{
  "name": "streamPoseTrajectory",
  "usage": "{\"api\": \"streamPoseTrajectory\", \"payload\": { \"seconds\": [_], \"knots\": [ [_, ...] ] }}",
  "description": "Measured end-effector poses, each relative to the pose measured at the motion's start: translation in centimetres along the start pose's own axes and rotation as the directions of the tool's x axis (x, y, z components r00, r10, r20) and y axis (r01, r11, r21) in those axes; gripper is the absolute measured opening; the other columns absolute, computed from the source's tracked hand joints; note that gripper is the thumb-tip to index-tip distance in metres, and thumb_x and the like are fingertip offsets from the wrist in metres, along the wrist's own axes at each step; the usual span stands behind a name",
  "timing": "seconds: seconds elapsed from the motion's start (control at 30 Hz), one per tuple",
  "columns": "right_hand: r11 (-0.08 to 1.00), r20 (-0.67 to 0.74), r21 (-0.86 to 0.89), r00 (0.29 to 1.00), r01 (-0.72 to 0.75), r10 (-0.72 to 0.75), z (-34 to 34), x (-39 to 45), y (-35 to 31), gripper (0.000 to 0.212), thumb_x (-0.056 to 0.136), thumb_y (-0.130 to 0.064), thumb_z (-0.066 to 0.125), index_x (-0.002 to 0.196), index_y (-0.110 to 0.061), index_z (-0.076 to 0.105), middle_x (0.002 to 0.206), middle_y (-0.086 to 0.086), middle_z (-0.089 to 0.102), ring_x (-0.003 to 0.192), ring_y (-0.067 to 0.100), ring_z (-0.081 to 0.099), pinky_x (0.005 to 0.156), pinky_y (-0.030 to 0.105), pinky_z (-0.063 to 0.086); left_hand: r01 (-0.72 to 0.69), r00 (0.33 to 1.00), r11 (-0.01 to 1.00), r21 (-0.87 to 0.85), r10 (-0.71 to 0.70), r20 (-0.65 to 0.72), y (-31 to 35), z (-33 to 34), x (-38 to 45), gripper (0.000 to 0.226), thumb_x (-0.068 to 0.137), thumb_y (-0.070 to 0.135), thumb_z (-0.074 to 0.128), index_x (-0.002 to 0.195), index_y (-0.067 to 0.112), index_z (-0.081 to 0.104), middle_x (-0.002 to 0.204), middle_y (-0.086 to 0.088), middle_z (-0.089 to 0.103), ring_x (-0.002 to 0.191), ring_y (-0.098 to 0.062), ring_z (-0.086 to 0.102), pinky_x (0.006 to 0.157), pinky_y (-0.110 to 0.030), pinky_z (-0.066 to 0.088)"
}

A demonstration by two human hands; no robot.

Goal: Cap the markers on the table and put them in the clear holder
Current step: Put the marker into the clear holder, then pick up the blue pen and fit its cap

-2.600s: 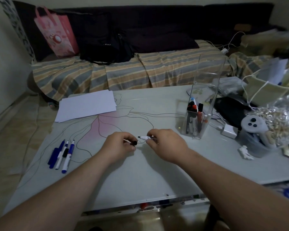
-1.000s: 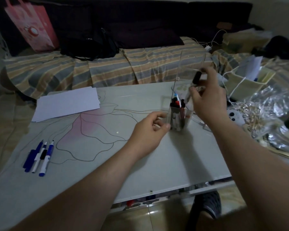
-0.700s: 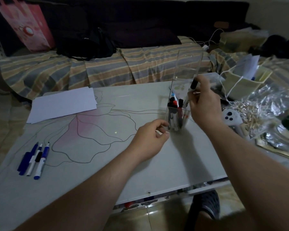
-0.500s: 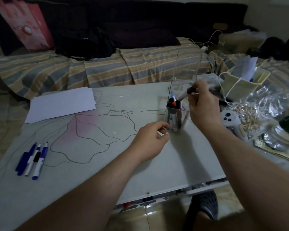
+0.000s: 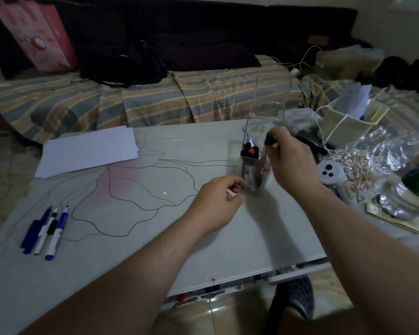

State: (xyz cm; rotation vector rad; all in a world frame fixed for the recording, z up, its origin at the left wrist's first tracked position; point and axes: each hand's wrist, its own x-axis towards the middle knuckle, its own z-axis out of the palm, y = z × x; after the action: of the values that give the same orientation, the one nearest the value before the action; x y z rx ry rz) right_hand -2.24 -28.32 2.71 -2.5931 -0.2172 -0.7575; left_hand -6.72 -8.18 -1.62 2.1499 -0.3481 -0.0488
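Three loose pens (image 5: 45, 229) lie side by side near the left edge of the tabletop (image 5: 136, 238), well apart from everything else you are handling: a blue one outermost, a white one with a black band in the middle, and a white and blue one nearest the drawn flower outline. Your right hand (image 5: 292, 163) is raised at the open side of the clear holder (image 5: 264, 131), and its fingers are pinched closed on the black cap end of a marker (image 5: 268, 140). That marker points down into the lower part of the holder, its body blurred behind the clear wall, so you cannot tell whether its tip rests on the bottom. Several capped markers (image 5: 250, 160) already stand inside the holder, black and red caps with one blue and white tip showing above them. The holder stands upright toward the far right of the tabletop, its tall back panel rising above your knuckles.

Your left hand (image 5: 215, 204) hovers low over the tabletop just beside the holder's base, fingers curled loosely with thumb and forefinger close together; whether they hold anything cannot be told, though a small pale patch shows between them. A stack of white paper (image 5: 87, 153) sits at the far left corner. Beyond the right edge lie a white controller (image 5: 329, 171) and a crinkled plastic bag (image 5: 377, 165).
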Motion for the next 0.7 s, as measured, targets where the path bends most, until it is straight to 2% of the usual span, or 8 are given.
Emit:
{"api": "streamPoseTrajectory", "payload": {
  "seconds": [0.13, 0.27, 0.37, 0.47, 0.57, 0.63, 0.7],
  "knots": [
    [0.984, 0.148, -0.176, 0.988, -0.011, 0.037, 2.1, -0.9, 1.7, 0.011, 0.101, -0.021, 0.046, 0.108, -0.021, 0.054, 0.089, 0.006, 0.065, 0.088, 0.025, 0.041, 0.064, 0.04, 0.039, -0.021, 1.0, 0.999, 0.03, 0.021, -0.005, 0.2, 0.1, 0.1, 0.029, 0.093, 0.027, 0.061, 0.121, 0.034, 0.065, 0.107, 0.015, 0.062, 0.079, 0.001, 0.059, 0.079, -0.017, 0.046],
    [0.973, 0.205, -0.215, 0.971, -0.08, 0.125, 2.6, -1.3, 2.5, 0.027, 0.1, -0.017, 0.045, 0.116, -0.022, 0.067, 0.106, 0.002, 0.069, 0.091, 0.02, 0.035, 0.073, 0.041, 0.042, -0.031, 0.999, 0.998, 0.052, 0.031, 0.008, 0.0, -0.1, 0.2, 0.036, 0.094, 0.029, 0.06, 0.13, 0.037, 0.061, 0.112, 0.015, 0.061, 0.086, -0.001, 0.061, 0.085, -0.022, 0.049],
    [0.974, 0.251, -0.22, 0.962, -0.055, 0.111, 2.9, -1.1, 2.2, 0.037, 0.093, -0.01, 0.047, 0.121, -0.023, 0.068, 0.118, -0.001, 0.068, 0.093, 0.023, 0.042, 0.079, 0.042, 0.043, -0.032, 0.999, 0.997, 0.065, 0.031, 0.006, -0.2, -0.3, 0.3, 0.037, 0.094, 0.031, 0.06, 0.13, 0.039, 0.061, 0.112, 0.015, 0.06, 0.087, -0.002, 0.061, 0.087, -0.026, 0.051],
    [0.98, 0.154, -0.184, 0.982, -0.078, 0.107, 2.6, -1.3, 0.9, 0.043, 0.092, -0.008, 0.053, 0.133, -0.017, 0.064, 0.135, 0.005, 0.059, 0.108, 0.031, 0.047, 0.093, 0.044, 0.045, -0.029, 1.0, 0.995, 0.091, 0.03, -0.002, -0.5, -0.9, 0.3, 0.037, 0.094, 0.029, 0.06, 0.131, 0.038, 0.062, 0.114, 0.014, 0.061, 0.09, -0.003, 0.062, 0.088, -0.026, 0.05],
    [0.994, 0.026, -0.111, 1.0, 0.001, 0.002, 2.5, -1.4, -2.7, 0.037, 0.09, -0.008, 0.059, 0.124, -0.016, 0.069, 0.123, 0.007, 0.06, 0.109, 0.028, 0.05, 0.094, 0.044, 0.046, -0.015, 0.999, 0.994, 0.11, 0.019, -0.031, -1.3, -2.3, -0.1, 0.036, 0.094, 0.028, 0.061, 0.129, 0.035, 0.064, 0.114, 0.013, 0.061, 0.09, -0.002, 0.063, 0.084, -0.017, 0.046],
    [0.996, 0.108, -0.014, 0.991, 0.083, -0.081, 3.2, -1.6, -5.8, 0.031, 0.09, -0.011, 0.057, 0.117, -0.019, 0.071, 0.114, 0.003, 0.064, 0.107, 0.025, 0.056, 0.092, 0.04, 0.048, 0.013, 0.999, 0.99, 0.139, -0.006, -0.051, -2.2, -3.8, -0.5, 0.033, 0.092, 0.03, 0.062, 0.125, 0.036, 0.066, 0.11, 0.013, 0.061, 0.089, -0.002, 0.063, 0.08, -0.016, 0.044],
    [0.988, 0.297, 0.053, 0.943, 0.143, -0.152, 4.8, -2.3, -8.9, 0.027, 0.093, -0.021, 0.054, 0.115, -0.023, 0.07, 0.109, 0.002, 0.066, 0.104, 0.025, 0.059, 0.088, 0.04, 0.05, 0.046, 0.998, 0.978, 0.205, -0.034, -0.06, -3.4, -5.7, -1.2, 0.024, 0.091, 0.03, 0.061, 0.112, 0.037, 0.069, 0.101, 0.013, 0.064, 0.086, -0.007, 0.064, 0.075, -0.02, 0.045]
  ]
}}
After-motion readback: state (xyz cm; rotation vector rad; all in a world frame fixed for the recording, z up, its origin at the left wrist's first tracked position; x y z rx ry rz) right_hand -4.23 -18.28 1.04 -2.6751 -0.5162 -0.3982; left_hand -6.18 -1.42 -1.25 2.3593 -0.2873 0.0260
